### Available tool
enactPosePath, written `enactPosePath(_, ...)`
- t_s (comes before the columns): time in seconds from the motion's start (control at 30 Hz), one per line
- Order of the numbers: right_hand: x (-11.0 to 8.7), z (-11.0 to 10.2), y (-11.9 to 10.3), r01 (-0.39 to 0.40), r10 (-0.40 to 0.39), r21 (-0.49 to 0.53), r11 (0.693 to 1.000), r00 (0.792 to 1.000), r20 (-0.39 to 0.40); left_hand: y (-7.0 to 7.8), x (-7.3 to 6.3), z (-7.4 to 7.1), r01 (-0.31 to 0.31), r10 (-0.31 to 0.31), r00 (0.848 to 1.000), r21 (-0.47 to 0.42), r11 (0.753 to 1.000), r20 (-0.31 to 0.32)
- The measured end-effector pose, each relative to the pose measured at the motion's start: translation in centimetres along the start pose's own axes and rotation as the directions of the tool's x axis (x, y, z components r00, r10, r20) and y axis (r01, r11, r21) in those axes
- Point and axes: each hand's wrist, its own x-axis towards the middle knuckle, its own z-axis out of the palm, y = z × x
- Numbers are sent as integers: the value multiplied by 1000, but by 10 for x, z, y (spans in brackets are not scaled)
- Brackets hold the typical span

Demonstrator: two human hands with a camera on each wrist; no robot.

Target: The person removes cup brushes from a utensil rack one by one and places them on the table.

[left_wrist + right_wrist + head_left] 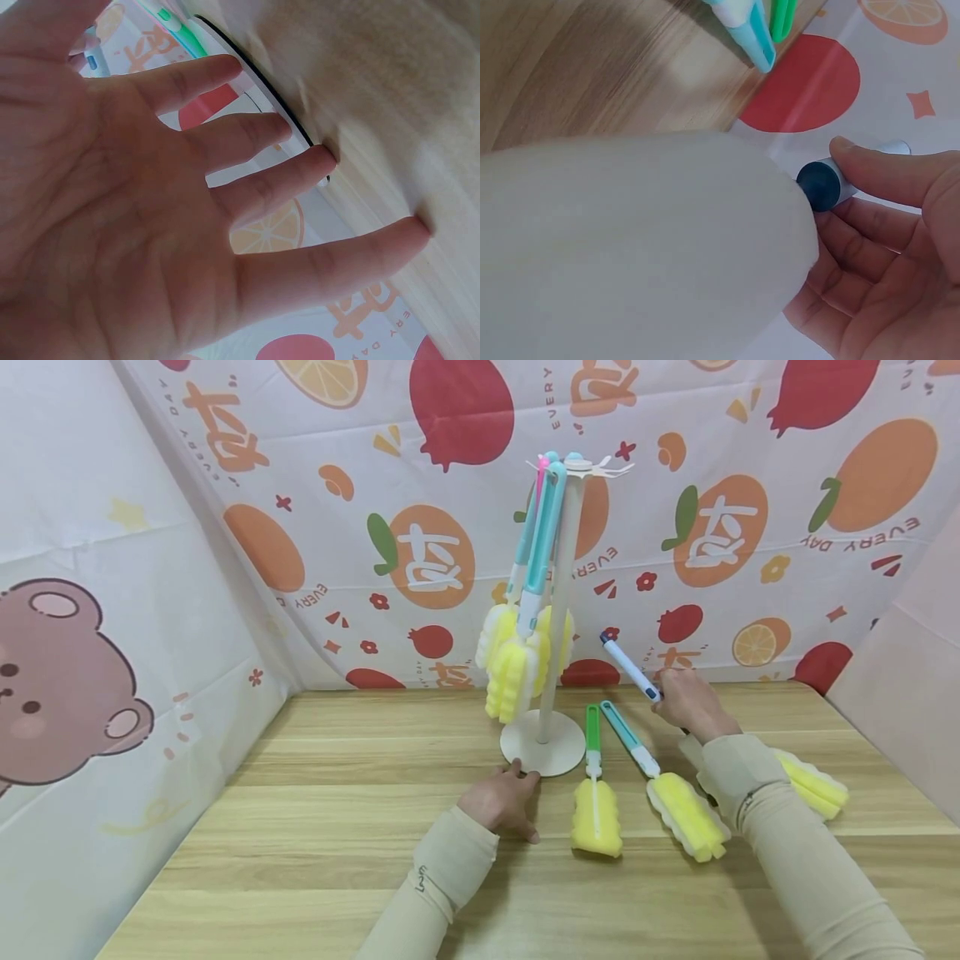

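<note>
My right hand [692,703] grips a cup brush [630,667] by its light-blue handle with dark blue ends. Its pale sponge head [652,240] fills much of the right wrist view, and my sleeve mostly hides it in the head view. My left hand [504,800] has its fingers spread, with fingertips at the front rim of the round white base [517,745] and on the table. From the white stand [572,527] hang several sponge brushes [542,539], mostly teal-handled. A green-handled brush [596,810] and a teal-handled brush [684,810] lie right of the base.
Another yellow-and-white sponge head [813,785] lies at the right, partly behind my right sleeve. Fruit-printed cloth [315,635] hangs along the wooden table's [315,827] back edge. A side cloth with a bear print [60,685] stands at the left.
</note>
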Motion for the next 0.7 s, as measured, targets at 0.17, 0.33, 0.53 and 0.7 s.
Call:
enactPosePath(0.17, -1, 2, 2, -2, 2, -40, 999, 1000, 4, 0, 0, 0, 1, -1, 1000, 0, 1000, 2)
enactPosePath(0.33, -2, 4, 5, -1, 2, -80, 997, 1000, 21, 0, 0, 0, -3, 3, 1000, 4, 1000, -1)
enactPosePath(0.53, -3, 5, 7, -24, 28, -78, 997, 998, 56, 0, 1, 0, -7, 7, 1000, 16, 1000, -13)
enactPosePath(0.7, -4, 4, 9, -40, 46, -61, 997, 994, 98, 0, 0, 0, -5, 5, 1000, 17, 1000, -9)
